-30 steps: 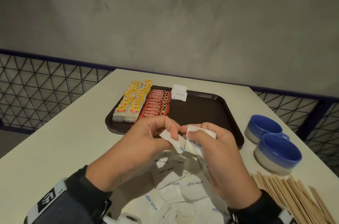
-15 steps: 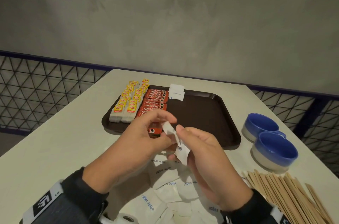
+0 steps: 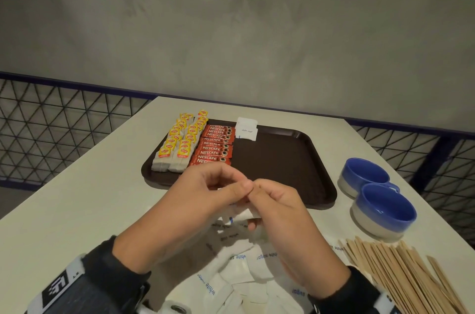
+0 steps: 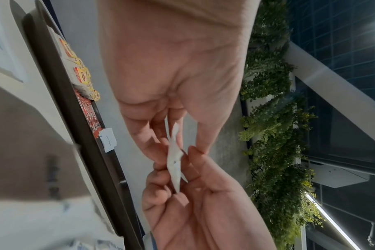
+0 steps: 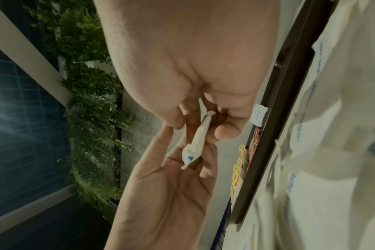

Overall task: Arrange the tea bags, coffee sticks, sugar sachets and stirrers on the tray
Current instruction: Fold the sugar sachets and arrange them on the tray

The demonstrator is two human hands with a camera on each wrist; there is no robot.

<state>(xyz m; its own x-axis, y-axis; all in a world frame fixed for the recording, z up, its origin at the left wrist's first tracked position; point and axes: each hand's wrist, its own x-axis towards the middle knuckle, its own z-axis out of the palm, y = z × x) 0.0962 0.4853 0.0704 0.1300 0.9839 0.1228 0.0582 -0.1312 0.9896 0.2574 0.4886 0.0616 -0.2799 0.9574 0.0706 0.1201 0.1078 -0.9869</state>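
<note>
Both hands meet just before the near edge of the brown tray (image 3: pixel 280 159). My left hand (image 3: pixel 226 185) and right hand (image 3: pixel 270 198) pinch a thin stack of white sugar sachets (image 3: pixel 241 216) between thumbs and fingers. The wrist views show this stack of sachets (image 4: pixel 174 162) (image 5: pixel 198 140) edge-on. On the tray lie two rows of yellow-tagged tea bags (image 3: pixel 180 144), a row of red coffee sticks (image 3: pixel 214 146) and a few sugar sachets (image 3: pixel 246 129) at the back. More loose sachets (image 3: pixel 244 262) are heaped on the table under my wrists. Wooden stirrers (image 3: pixel 401 277) lie at the near right.
Two blue-lined bowls (image 3: pixel 365 177) (image 3: pixel 385 208) stand on the table right of the tray. The right half of the tray floor is bare. A wire-mesh railing (image 3: pixel 64 128) runs behind and beside the white table (image 3: pixel 90 198); a grey wall rises beyond.
The fanned sachets have been drawn together into a tight stack. My hands have closed over it, so most of the stack is now hidden in the head view.
</note>
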